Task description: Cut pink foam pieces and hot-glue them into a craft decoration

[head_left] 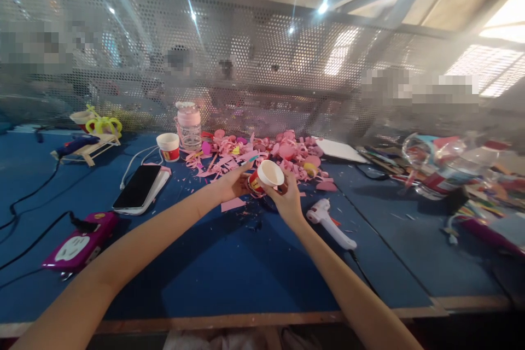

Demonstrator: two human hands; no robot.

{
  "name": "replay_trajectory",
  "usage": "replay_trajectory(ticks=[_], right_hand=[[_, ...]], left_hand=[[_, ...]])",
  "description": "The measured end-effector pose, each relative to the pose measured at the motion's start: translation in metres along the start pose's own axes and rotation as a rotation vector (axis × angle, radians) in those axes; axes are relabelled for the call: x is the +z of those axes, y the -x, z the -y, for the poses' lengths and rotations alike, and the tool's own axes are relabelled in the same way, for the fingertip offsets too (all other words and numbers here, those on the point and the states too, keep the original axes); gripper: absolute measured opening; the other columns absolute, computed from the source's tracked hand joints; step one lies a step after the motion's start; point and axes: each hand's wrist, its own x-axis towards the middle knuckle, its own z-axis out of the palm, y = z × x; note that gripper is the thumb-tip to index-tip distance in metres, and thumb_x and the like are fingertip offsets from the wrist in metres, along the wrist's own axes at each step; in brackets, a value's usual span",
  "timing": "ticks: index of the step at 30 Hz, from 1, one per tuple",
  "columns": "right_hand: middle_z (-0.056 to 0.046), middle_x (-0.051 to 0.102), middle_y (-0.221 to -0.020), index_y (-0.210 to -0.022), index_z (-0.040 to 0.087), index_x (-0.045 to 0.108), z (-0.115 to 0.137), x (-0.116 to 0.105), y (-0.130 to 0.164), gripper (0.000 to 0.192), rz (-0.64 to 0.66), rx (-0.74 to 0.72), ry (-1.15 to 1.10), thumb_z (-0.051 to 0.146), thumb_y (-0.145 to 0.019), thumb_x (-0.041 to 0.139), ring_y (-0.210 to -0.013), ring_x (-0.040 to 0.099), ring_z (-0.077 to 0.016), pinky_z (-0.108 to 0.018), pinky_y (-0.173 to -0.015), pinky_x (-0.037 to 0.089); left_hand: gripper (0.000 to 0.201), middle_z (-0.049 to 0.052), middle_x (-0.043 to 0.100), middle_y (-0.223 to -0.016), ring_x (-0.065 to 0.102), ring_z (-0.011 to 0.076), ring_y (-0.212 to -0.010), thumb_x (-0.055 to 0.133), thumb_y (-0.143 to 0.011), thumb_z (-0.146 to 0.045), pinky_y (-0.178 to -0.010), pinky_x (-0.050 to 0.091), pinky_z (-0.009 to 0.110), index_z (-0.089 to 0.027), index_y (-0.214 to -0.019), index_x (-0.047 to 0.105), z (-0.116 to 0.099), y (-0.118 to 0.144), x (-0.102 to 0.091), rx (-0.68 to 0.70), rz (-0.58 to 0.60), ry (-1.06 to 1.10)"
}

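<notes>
I see both arms stretched out over the blue table (229, 268). My left hand (232, 183) and right hand (287, 199) hold a small red paper cup (266, 176) between them, its white mouth tilted toward me. Pink paper scraps (262, 154) lie heaped just behind it. A white glue gun (330, 221) rests near my right wrist; a phone (137, 187) lies to the left.

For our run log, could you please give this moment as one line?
left hand: on paper cup | right hand: holding cup | glue gun: on table, right
</notes>
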Motion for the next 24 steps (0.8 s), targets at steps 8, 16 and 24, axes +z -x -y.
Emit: replay_trajectory(ticks=[8, 16, 24], right_hand=[[-0.005, 0.053, -0.108, -0.105, 0.023, 0.045, 0.0033, 0.0002, 0.0023, 0.057, 0.016, -0.021, 0.041, 0.029, -0.056, 0.073, -0.1, 0.053, -0.0202, -0.032, -0.08, 0.049], [-0.006, 0.052, -0.106, -0.104, 0.024, 0.044, 0.0008, -0.0006, 0.0022, 0.055, 0.027, -0.034, 0.029, 0.028, -0.057, 0.071, -0.098, 0.054, -0.0206, -0.033, -0.077, 0.05], [-0.007, 0.049, -0.113, -0.106, 0.023, 0.044, -0.0001, -0.0041, 0.0009, 0.054, 0.031, -0.041, 0.052, 0.028, -0.06, 0.071, -0.102, 0.052, -0.0204, -0.032, -0.08, 0.049]], left_hand=[[0.022, 0.003, 0.059, -0.062, 0.056, 0.0122, -0.057, 0.067, -0.069, -0.032, -0.062, 0.049, 0.026, -0.013, -0.076, 0.059, 0.0027, 0.0028, 0.0047, 0.072, 0.02, -0.05], [0.028, 0.004, 0.06, -0.064, 0.056, 0.0137, -0.061, 0.063, -0.072, -0.041, -0.064, 0.048, 0.027, -0.013, -0.074, 0.06, 0.0036, 0.0034, 0.0048, 0.092, 0.068, -0.02], [0.026, 0.004, 0.061, -0.062, 0.056, 0.0133, -0.06, 0.062, -0.073, -0.04, -0.064, 0.047, 0.027, -0.014, -0.074, 0.059, -0.0029, 0.0084, 0.0056, 0.095, 0.018, -0.047]])
